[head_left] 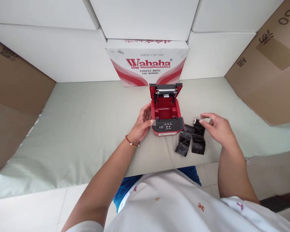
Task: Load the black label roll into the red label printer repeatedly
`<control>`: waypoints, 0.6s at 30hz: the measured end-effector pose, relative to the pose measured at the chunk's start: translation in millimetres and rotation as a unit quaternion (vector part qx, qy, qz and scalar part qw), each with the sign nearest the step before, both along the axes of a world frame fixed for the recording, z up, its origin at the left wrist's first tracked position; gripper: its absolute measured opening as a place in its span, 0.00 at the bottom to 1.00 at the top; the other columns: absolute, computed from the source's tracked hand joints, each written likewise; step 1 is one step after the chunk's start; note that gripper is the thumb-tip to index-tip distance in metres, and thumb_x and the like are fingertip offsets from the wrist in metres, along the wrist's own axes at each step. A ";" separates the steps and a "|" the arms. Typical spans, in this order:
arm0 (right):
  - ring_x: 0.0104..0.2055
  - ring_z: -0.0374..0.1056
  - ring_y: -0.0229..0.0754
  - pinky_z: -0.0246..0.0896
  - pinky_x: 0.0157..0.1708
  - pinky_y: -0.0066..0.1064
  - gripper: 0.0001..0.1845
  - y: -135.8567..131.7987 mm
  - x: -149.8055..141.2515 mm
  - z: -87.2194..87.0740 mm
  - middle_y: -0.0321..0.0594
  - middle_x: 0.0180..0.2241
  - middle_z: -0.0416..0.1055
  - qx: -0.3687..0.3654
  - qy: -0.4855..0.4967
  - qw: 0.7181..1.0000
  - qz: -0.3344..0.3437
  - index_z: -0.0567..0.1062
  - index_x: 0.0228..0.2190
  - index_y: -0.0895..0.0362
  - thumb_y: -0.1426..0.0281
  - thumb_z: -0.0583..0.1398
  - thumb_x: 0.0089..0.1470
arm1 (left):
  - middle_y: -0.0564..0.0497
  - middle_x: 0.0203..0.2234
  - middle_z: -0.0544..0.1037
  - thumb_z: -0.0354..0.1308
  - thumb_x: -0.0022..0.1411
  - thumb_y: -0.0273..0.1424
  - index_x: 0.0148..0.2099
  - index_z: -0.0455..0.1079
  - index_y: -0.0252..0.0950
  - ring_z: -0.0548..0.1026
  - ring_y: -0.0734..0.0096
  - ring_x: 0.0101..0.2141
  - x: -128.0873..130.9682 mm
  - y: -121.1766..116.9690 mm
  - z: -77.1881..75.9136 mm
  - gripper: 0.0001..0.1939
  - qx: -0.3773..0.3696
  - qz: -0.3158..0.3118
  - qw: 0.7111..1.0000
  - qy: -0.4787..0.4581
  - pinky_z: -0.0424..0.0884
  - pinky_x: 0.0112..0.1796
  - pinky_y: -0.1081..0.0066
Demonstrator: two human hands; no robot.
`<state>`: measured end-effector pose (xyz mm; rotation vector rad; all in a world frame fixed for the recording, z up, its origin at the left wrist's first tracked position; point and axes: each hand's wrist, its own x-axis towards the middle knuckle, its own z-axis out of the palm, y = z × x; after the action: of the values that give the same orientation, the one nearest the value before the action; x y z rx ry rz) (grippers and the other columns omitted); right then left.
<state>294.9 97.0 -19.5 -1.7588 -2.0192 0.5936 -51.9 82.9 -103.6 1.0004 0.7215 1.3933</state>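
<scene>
A small red and black label printer (168,127) stands on the cloth-covered table with its lid (166,87) raised. Its red paper bay looks bare inside. My left hand (143,124) grips the printer's left side, the thumb on the front panel's corner and the fingers along the wall. To the right of the printer lies a crumpled, shiny black strip (183,141). Near it is a small black roll (198,128) with a white core end. My right hand (215,127) is at this roll, thumb and forefinger apart, the thumb overlapping its upper end; contact is hard to judge.
Behind the printer stands a white and red Wahaha water carton (148,66), close to the raised lid. White boxes (145,19) form a wall at the back. Brown cartons flank the table, one left (16,83) and one right (268,83). Pale green cloth (91,129) covers the table.
</scene>
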 end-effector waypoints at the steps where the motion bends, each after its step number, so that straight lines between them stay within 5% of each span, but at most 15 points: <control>1: 0.33 0.74 0.46 0.70 0.41 0.43 0.24 4.0 6.9 -3.9 0.49 0.50 0.81 0.022 -0.043 0.999 -0.009 0.83 0.53 0.56 0.57 0.62 0.61 | 0.49 0.74 0.65 0.78 0.56 0.44 0.69 0.68 0.51 0.56 0.52 0.76 -0.1 -0.1 -0.2 0.41 -0.001 0.001 1.000 0.000 0.51 0.76 0.50; 4: 0.38 0.76 0.52 0.70 0.44 0.46 0.21 13.8 21.8 -18.6 0.52 0.48 0.80 0.015 -0.127 0.992 0.025 0.84 0.50 0.57 0.63 0.61 0.60 | 0.49 0.74 0.64 0.78 0.55 0.44 0.69 0.68 0.51 0.55 0.51 0.76 -0.4 0.1 -1.1 0.42 -0.004 0.003 1.000 0.003 0.50 0.76 0.49; 9: 0.46 0.76 0.54 0.71 0.47 0.44 0.18 10.1 20.0 -22.1 0.48 0.45 0.80 -0.018 -0.089 0.990 0.110 0.84 0.49 0.54 0.65 0.62 0.59 | 0.50 0.73 0.65 0.78 0.55 0.44 0.68 0.68 0.51 0.56 0.52 0.76 -0.5 0.2 -1.7 0.41 -0.004 0.006 1.000 0.003 0.51 0.76 0.49; 11: 0.42 0.75 0.51 0.71 0.43 0.43 0.17 3.1 20.6 -1.4 0.47 0.44 0.79 -0.038 -0.028 0.988 0.146 0.84 0.48 0.52 0.62 0.63 0.60 | 0.50 0.73 0.65 0.77 0.56 0.44 0.68 0.68 0.51 0.56 0.51 0.76 -0.3 -0.2 -0.9 0.41 -0.001 0.007 1.000 0.004 0.51 0.76 0.49; 15: 0.35 0.69 0.44 0.69 0.36 0.39 0.19 -5.6 21.2 66.3 0.43 0.43 0.75 -0.039 0.128 0.976 0.174 0.85 0.49 0.44 0.56 0.71 0.57 | 0.49 0.74 0.64 0.76 0.57 0.43 0.69 0.68 0.51 0.56 0.50 0.76 -0.1 -0.5 1.7 0.40 -0.001 0.003 1.000 0.011 0.52 0.75 0.47; 18: 0.37 0.69 0.44 0.68 0.35 0.38 0.17 4.3 -1.8 100.5 0.40 0.42 0.74 -0.060 0.220 0.945 0.234 0.86 0.47 0.42 0.58 0.74 0.55 | 0.49 0.74 0.64 0.77 0.57 0.42 0.68 0.68 0.51 0.56 0.49 0.76 -0.1 -0.1 2.1 0.39 -0.001 0.003 1.000 0.014 0.53 0.75 0.46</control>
<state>293.1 101.4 81.0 -1.0575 -2.0938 1.1616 -52.0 82.8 -101.5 1.0187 0.7467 1.3850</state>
